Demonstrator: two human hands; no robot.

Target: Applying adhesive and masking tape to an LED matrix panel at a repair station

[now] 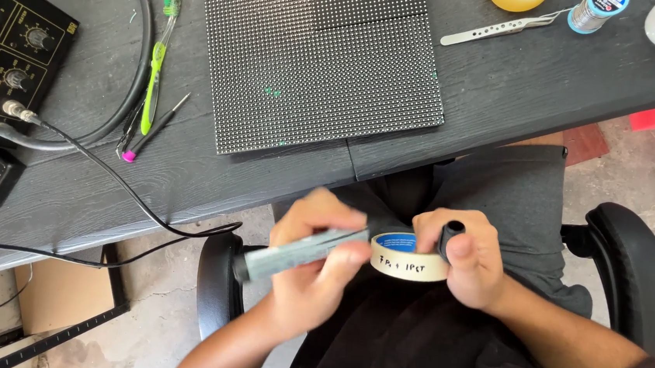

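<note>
Seated in a black chair just off the front edge of a dark surface, a person works over the lap, below the surface. The left hand closes its fingers around a grey marker, tip touching a cream roll of tape with dark handwriting on its side. The right hand grips the roll and a black cap.

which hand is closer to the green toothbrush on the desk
Left. The left hand, holding a marker, is below and to the right of the toothbrush; the right hand, holding the tape roll, is farther right.
</note>
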